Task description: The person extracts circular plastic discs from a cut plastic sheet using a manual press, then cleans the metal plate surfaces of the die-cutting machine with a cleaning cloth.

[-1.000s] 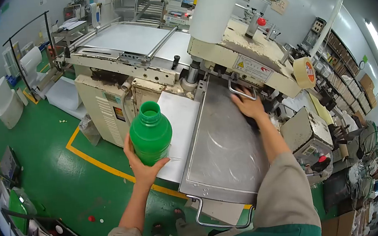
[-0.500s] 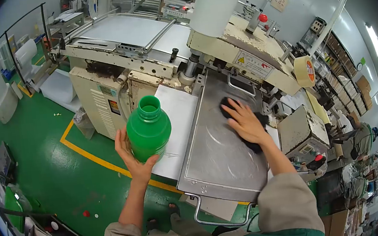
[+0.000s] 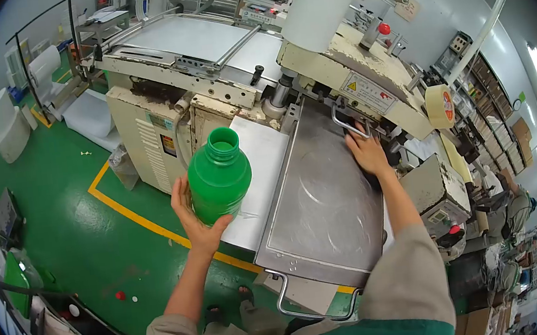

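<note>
My left hand [image 3: 198,218] is wrapped round the lower side of an upright green bottle [image 3: 220,178] with an open mouth. The bottle is held over a white sheet [image 3: 258,162] beside the metal plate. My right hand [image 3: 366,150] is at the far right edge of the grey metal plate [image 3: 319,208], close to its far handle [image 3: 348,121]. A bit of black cloth [image 3: 373,179] shows beneath that hand, mostly hidden by it and the forearm. Curved wet streaks mark the plate.
A press head with a warning label [image 3: 369,94] overhangs the plate's far end. A near handle [image 3: 283,298] sticks out from the front edge. To the right is a control box [image 3: 433,192]; a black-framed bin [image 3: 68,329] stands at the lower left on the green floor.
My right hand has moved away from me, across the plate to its far right edge, with the black cloth. My left hand still holds the bottle. The view has shifted slightly.
</note>
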`<state>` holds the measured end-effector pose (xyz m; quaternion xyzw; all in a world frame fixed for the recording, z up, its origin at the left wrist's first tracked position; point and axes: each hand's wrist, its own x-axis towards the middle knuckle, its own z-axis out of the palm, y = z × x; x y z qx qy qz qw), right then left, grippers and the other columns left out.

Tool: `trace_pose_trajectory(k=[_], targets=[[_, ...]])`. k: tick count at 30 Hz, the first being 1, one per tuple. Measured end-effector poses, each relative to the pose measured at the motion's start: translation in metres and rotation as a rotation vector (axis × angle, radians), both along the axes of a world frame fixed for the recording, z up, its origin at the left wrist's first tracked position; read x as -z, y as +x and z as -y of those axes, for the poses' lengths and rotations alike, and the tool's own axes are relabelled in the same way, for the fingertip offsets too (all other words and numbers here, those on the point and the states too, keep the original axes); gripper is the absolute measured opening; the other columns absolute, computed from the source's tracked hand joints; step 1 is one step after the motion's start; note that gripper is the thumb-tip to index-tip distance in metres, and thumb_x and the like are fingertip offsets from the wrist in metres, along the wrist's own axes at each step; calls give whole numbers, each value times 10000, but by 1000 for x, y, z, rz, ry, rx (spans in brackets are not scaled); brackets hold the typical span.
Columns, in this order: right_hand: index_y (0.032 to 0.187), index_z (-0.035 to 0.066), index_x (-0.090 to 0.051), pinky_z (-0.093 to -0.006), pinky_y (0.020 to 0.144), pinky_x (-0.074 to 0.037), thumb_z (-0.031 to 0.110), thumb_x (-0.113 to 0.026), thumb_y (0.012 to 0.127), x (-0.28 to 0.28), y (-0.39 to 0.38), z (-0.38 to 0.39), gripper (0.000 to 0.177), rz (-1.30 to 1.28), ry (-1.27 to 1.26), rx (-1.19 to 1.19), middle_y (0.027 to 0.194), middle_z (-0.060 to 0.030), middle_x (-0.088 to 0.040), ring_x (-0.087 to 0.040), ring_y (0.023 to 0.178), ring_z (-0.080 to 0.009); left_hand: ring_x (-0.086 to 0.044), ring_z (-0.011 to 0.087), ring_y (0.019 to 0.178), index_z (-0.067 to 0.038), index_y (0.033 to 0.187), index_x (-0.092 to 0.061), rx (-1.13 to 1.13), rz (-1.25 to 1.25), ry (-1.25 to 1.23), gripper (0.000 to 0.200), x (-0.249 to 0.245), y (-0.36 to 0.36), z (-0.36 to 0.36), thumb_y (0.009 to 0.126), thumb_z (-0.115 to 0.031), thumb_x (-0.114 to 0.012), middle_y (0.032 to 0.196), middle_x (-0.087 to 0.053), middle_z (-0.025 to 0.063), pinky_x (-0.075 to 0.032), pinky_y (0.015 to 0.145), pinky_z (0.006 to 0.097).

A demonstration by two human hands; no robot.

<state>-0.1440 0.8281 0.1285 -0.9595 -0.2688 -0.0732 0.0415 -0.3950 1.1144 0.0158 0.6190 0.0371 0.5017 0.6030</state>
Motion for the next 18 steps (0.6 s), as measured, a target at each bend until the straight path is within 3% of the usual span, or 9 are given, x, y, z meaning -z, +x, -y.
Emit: trace_pose_trajectory(k=[1,5,7,10,11,13,14,15,18], targets=[[1335,173,-417,-446,1077,-226,431,-397,905,-2,12,-16,502,-13,22,75,1432,-111,-300,-278,1316,-283,-335,332,1252,-2,1371,-139,1,-4,-9,1095,-3,0,2,630,-506,-768,1345,-314,217,-249,1042,426],[1335,177,-419,-436,1094,-175,434,-418,900,2,-86,-68,504,37,-46,-506,1439,-83,-300,-230,1337,-324,-338,333,1249,-5,1372,-132,9,7,-37,1090,-7,-1,2,636,-497,-767,1349,-310,222,-255,1038,431],[1339,179,-413,-438,1098,-161,403,-412,910,-13,-126,-40,484,-93,-113,-525,1446,-86,-286,-222,1343,-316,-343,339,1244,-9,1373,-130,10,23,-17,1067,-5,0,-1,655,-490,-756,1350,-313,220,-262,1034,433],[1330,181,-430,-446,1090,-185,447,-385,911,14,-33,15,499,42,-27,-188,1436,-105,-300,-235,1338,-315,-343,332,1246,-7,1371,-138,2,6,44,1053,-1,-1,-2,659,-469,-760,1346,-321,217,-258,1039,430],[1323,175,-442,-445,1087,-193,454,-370,914,15,-1,18,500,84,11,-38,1431,-113,-307,-241,1336,-315,-343,332,1247,-5,1371,-139,4,12,45,1049,-3,0,-2,662,-465,-760,1344,-322,217,-257,1039,428],[1343,176,-410,-440,1087,-193,459,-337,923,2,10,-21,512,44,-40,17,1443,-117,-281,-242,1334,-315,-342,330,1247,-3,1370,-141,16,2,47,1040,-4,-2,-1,667,-456,-759,1342,-325,218,-255,1041,425],[1363,175,-374,-436,1086,-197,441,-348,924,5,-4,-40,514,-83,48,-108,1450,-116,-264,-240,1334,-318,-342,330,1247,1,1369,-143,15,6,51,1030,-3,-1,-2,673,-448,-756,1341,-324,219,-255,1042,421],[1374,190,-352,-444,1084,-198,452,-373,913,2,-39,-56,530,50,-36,-325,1456,-109,-254,-230,1335,-331,-342,331,1245,3,1368,-143,12,15,38,1031,-5,-1,-1,673,-451,-756,1343,-322,220,-257,1041,422],[1354,202,-387,-486,1092,-163,475,-365,912,-14,-153,-45,520,-23,-145,-633,1449,-89,-278,-220,1340,-334,-344,333,1244,5,1368,-140,47,29,20,1028,-10,0,-2,678,-445,-755,1344,-322,221,-259,1040,425]])
